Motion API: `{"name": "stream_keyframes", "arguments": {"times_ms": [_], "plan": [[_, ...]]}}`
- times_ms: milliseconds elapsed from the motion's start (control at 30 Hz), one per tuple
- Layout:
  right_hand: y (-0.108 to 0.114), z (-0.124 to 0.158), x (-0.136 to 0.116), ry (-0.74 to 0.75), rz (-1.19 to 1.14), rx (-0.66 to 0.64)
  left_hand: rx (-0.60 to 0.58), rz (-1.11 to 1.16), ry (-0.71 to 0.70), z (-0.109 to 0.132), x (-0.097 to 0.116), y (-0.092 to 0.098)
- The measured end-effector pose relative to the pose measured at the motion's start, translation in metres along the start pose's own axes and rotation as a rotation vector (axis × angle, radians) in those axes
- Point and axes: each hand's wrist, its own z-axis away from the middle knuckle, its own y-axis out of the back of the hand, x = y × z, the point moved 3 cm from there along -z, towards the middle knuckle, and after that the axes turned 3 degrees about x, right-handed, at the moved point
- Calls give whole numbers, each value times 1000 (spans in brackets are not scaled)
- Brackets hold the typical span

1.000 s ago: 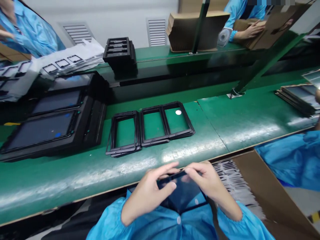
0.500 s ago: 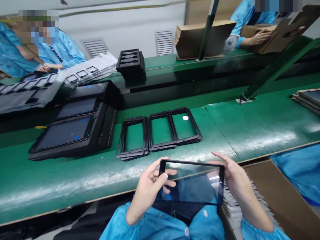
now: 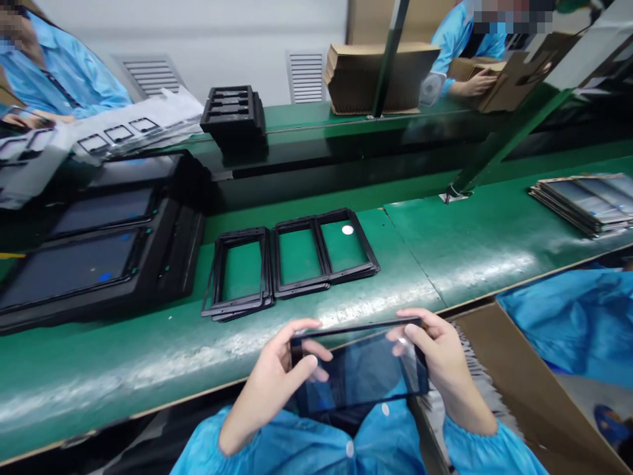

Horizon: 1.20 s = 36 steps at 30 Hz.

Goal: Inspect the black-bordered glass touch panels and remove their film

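Both my hands hold a thin, black-rimmed glass panel [image 3: 359, 371] by its short sides, just off the near edge of the green workbench [image 3: 316, 323]. My left hand [image 3: 271, 376] grips one end with the thumb across the glass. My right hand [image 3: 438, 353] grips the other end, fingertips on the face. The glass is see-through, and my blue sleeves show beneath it. Ahead of my hands lie several stacks of open black rectangular frames [image 3: 297, 258].
To the left sits a large black fixture holding dark screens [image 3: 74, 270]. Stacked panels [image 3: 581, 204] lie at the right. A cardboard box [image 3: 519, 376] stands below the bench at lower right. Co-workers in blue sit beyond, one [image 3: 469, 59] handling cardboard, beside a green upright post [image 3: 388, 59].
The panel has turned from nearly edge-on to showing its face, and has tilted slightly since half a second ago. My hands have shifted their grip along its ends.
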Motion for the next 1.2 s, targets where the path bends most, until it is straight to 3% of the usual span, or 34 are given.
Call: {"name": "stream_keyframes", "arguments": {"times_ms": [100,200,300,433,633,1000,1200], "plan": [[4,-11,5,-80,-162,9,-105,-65,22,-3,-4,-2],[1,-17,17,-118,-321,73,22,21,-16,-7,-20,-9],[-17,-11,31,-86,-388,14,121,180,-63,-8,-38,-25],[-37,1,36,-31,-234,-68,-81,141,-89,-8,-41,-44],[-36,3,16,-7,-187,-91,-229,7,5,-8,-23,-35],[-36,10,13,9,-138,-59,-210,-71,51,-7,-31,-32],[-37,14,16,12,-74,-60,-264,-34,83,-6,-33,-30]]}}
